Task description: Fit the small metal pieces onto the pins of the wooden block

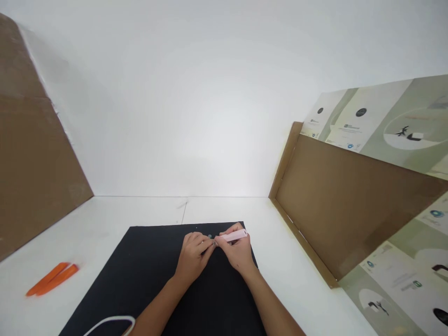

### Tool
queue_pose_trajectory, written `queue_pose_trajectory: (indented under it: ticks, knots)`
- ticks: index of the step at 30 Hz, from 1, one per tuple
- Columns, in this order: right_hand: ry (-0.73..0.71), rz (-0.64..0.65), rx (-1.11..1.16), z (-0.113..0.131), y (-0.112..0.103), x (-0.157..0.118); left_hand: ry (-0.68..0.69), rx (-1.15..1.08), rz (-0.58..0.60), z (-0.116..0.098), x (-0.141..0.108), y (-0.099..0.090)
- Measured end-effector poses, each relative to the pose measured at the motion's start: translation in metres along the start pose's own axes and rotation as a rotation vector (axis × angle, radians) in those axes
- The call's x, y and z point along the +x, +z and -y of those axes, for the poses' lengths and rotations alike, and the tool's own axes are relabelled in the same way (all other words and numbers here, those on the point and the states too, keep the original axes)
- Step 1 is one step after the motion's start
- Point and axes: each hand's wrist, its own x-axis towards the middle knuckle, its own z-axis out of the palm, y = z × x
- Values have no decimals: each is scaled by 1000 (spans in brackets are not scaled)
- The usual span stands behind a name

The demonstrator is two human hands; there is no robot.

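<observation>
My right hand (237, 251) is closed around a slim pale pink handheld tool (235, 235), with a small dark slot at its outer end. Its inner end points left toward my other hand and is covered by fingers. My left hand (195, 254) is closed too, its thumb and fingertips pinched close to that end. A tiny greyish piece (214, 243) shows between the two hands, too small to name. Just behind the fingertips, a small greenish-grey round thing (209, 236) lies on the black mat (150, 261). Both hands are low over the mat's far part.
Two long orange pieces (52, 280) lie side by side on the white table (101, 219) at left. A white cord (114, 318) loops by my left forearm. Brown cardboard panels stand at left (31, 154) and right (336, 196), with a white wall (182, 102) behind.
</observation>
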Motion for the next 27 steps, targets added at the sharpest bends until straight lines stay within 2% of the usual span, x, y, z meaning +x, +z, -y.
queue_pose_trajectory:
  ticks: [12, 15, 21, 27]
  knots:
    - [10, 32, 96, -5, 3, 0, -29, 32, -49, 10, -3, 5]
    - [25, 10, 146, -8, 6, 1, -48, 45, -75, 12, -3, 6]
    - [67, -59, 238, -12, 11, 3, -9, 82, -45, 8, -3, 5]
    - [28, -90, 203, -12, 21, 13, 22, 110, -48, 5, -3, 4]
